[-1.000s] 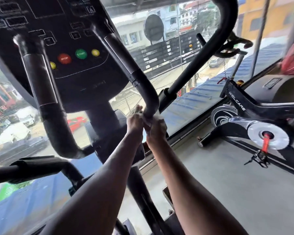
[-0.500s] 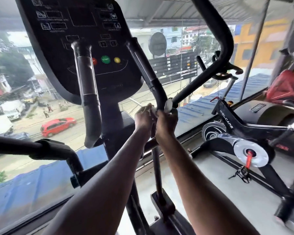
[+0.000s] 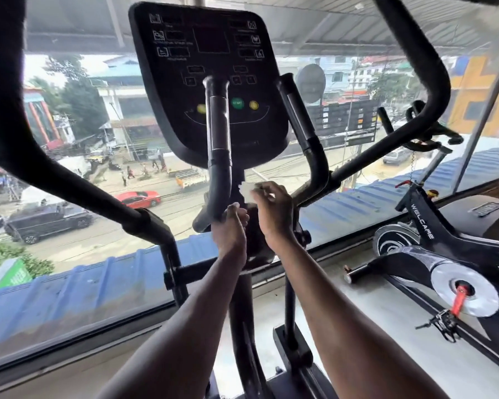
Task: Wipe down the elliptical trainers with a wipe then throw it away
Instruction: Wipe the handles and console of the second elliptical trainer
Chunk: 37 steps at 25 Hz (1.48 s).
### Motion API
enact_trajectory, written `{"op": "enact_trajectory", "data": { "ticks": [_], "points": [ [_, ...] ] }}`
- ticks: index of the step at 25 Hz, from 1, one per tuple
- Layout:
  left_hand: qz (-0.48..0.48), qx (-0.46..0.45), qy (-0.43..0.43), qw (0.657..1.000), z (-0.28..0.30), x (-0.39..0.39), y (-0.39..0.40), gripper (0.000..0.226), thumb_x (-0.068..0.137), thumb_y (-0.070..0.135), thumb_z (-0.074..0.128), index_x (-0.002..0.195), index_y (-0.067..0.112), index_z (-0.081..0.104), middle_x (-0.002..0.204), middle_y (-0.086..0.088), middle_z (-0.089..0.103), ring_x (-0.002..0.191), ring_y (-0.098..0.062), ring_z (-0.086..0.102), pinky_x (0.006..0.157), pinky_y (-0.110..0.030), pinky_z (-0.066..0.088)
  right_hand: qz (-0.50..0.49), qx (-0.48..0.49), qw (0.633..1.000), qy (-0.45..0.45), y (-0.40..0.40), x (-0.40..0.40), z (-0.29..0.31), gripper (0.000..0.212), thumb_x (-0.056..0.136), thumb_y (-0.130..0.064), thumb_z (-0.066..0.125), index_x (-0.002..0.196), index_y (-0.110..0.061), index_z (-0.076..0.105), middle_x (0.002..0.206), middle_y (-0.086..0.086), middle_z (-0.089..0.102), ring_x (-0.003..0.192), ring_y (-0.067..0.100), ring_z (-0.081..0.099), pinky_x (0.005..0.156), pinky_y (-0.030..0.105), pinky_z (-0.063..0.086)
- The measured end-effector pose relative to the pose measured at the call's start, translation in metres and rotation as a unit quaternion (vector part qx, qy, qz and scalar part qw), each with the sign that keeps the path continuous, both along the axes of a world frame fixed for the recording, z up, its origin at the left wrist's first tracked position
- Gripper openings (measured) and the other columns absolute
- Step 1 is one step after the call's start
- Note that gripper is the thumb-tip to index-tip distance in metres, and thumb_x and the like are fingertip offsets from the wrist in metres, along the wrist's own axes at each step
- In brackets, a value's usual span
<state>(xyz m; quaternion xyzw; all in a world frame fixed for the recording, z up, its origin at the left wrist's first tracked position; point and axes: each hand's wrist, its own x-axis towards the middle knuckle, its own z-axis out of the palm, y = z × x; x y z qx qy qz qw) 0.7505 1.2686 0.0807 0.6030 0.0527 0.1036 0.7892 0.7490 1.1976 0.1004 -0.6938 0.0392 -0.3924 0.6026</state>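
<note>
Centre frame: small white crumpled wipe was pinched in the right hand, poking out past its curled fingers. Left hand gripped the black curved inner handlebar of the elliptical, just beside the wipe, below the black console panel.
</note>
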Motion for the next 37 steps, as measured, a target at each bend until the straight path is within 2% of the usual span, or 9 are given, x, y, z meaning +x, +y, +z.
{"op": "enact_trajectory", "data": {
  "ticks": [2, 6, 12, 15, 18, 21, 24, 29, 37],
  "points": [
    [0.067, 0.038, -0.014, 0.997, -0.009, -0.01, 0.02, 0.032, 0.081, 0.025, 0.06, 0.052, 0.012, 0.062, 0.052, -0.002, 0.056, 0.055, -0.018, 0.049, 0.059, -0.03, 0.039, 0.023, 0.016, 0.998, -0.062, 0.02, -0.001, 0.009, 0.008, 0.076, -0.021, 0.062, 0.083, -0.022, 0.067, 0.093, 0.004, 0.063, 0.076, 0.013, 0.062, 0.07, 0.027, 0.054],
    [0.126, 0.005, -0.132, 0.983, 0.005, -0.015, 0.052, 0.024, 0.08, 0.027, 0.055, 0.07, 0.005, 0.052, 0.064, 0.0, 0.049, 0.064, -0.013, 0.044, 0.065, -0.034, 0.042, -0.033, -0.051, 0.988, -0.143, 0.044, -0.008, 0.022, 0.013, 0.082, -0.008, 0.063, 0.093, -0.013, 0.066, 0.094, -0.006, 0.058, 0.078, 0.003, 0.06, 0.071, 0.027, 0.053],
    [-0.138, 0.07, -0.127, 0.98, 0.049, -0.001, 0.054, 0.048, 0.085, 0.065, 0.045, 0.094, 0.027, 0.073, 0.085, 0.005, 0.073, 0.088, -0.018, 0.067, 0.085, -0.041, 0.047, -0.13, -0.185, 0.951, -0.213, 0.054, -0.019, 0.022, 0.01, 0.078, 0.0, 0.067, 0.086, -0.006, 0.068, 0.088, 0.006, 0.062, 0.078, 0.011, 0.059, 0.07, 0.014, 0.048],
    [-0.165, 0.092, -0.096, 0.977, 0.044, 0.007, 0.062, 0.057, 0.081, 0.073, 0.045, 0.104, 0.029, 0.073, 0.095, -0.004, 0.075, 0.101, -0.031, 0.067, 0.099, -0.058, 0.041, -0.153, -0.218, 0.944, -0.193, 0.06, -0.02, 0.041, 0.014, 0.08, -0.005, 0.065, 0.093, -0.009, 0.071, 0.093, 0.006, 0.063, 0.084, 0.017, 0.063, 0.074, 0.027, 0.054],
    [-0.183, 0.028, -0.116, 0.976, 0.047, 0.002, 0.073, 0.035, 0.093, 0.046, 0.052, 0.088, 0.018, 0.073, 0.071, 0.001, 0.069, 0.072, -0.019, 0.063, 0.076, -0.037, 0.046, -0.183, -0.302, 0.921, -0.163, 0.07, -0.029, 0.026, 0.013, 0.074, -0.005, 0.068, 0.085, -0.011, 0.071, 0.088, 0.006, 0.063, 0.08, 0.02, 0.062, 0.069, 0.024, 0.049],
    [-0.196, 0.016, -0.138, 0.971, 0.043, 0.008, 0.082, 0.019, 0.089, 0.026, 0.059, 0.094, 0.015, 0.074, 0.084, 0.002, 0.075, 0.083, -0.016, 0.069, 0.08, -0.037, 0.054, -0.209, -0.269, 0.933, -0.116, 0.074, -0.031, 0.04, 0.018, 0.075, -0.003, 0.066, 0.091, -0.01, 0.071, 0.091, 0.009, 0.063, 0.081, 0.02, 0.062, 0.073, 0.012, 0.041],
    [-0.204, 0.0, -0.143, 0.968, 0.045, -0.006, 0.101, 0.013, 0.083, 0.015, 0.061, 0.082, 0.022, 0.072, 0.08, 0.0, 0.072, 0.075, -0.015, 0.065, 0.074, -0.033, 0.052, -0.212, -0.297, 0.929, -0.056, 0.088, -0.04, 0.035, 0.013, 0.078, -0.006, 0.067, 0.09, -0.01, 0.071, 0.091, 0.009, 0.065, 0.081, 0.019, 0.061, 0.072, 0.019, 0.046],
    [-0.299, -0.036, -0.089, 0.949, 0.036, -0.043, 0.118, 0.008, 0.083, 0.024, 0.061, 0.08, 0.02, 0.067, 0.075, 0.0, 0.064, 0.071, -0.015, 0.059, 0.072, -0.029, 0.047, -0.064, 0.01, 0.997, 0.049, 0.121, -0.101, 0.001, 0.013, 0.08, -0.013, 0.073, 0.092, -0.017, 0.069, 0.083, 0.001, 0.07, 0.076, 0.016, 0.065, 0.073, 0.031, 0.054],
    [-0.522, 0.005, -0.017, 0.853, 0.0, -0.186, 0.073, 0.018, 0.07, -0.007, 0.055, 0.067, 0.01, 0.058, 0.055, -0.005, 0.051, 0.045, -0.012, 0.044, 0.043, -0.016, 0.036, -0.217, 0.228, 0.945, 0.09, 0.091, -0.275, -0.026, 0.019, 0.088, 0.001, 0.056, 0.086, -0.017, 0.062, 0.062, 0.0, 0.061, 0.048, 0.01, 0.055, 0.047, 0.019, 0.045]
  ]
}}
